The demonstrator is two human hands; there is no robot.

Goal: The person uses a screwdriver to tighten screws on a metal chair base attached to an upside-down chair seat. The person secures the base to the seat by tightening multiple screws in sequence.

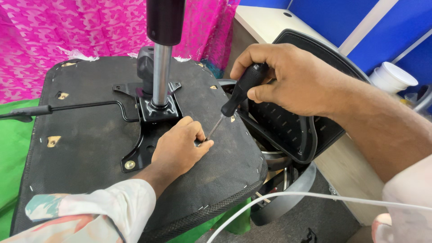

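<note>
Upturned chair seat (pixel 90 148), black fabric underside up, w/ metal mounting plate (pixel 148 135) & gas cylinder (pixel 161 76) at centre. Right hand (pixel 288 78) gripping black-handled screwdriver (pixel 234 101), tip down on the seat. Left hand (pixel 182 144) pinching small fastener at tip; can't make it out.

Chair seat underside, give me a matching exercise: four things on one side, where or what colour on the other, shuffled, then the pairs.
1. screwdriver
2. left hand
3. metal plate
4. white cable

A. bolted to the seat's underside
B. gripped in the right hand
C. runs below the seat's front edge
D. fingers at the screwdriver's tip

Pairs: 1-B, 2-D, 3-A, 4-C
</note>
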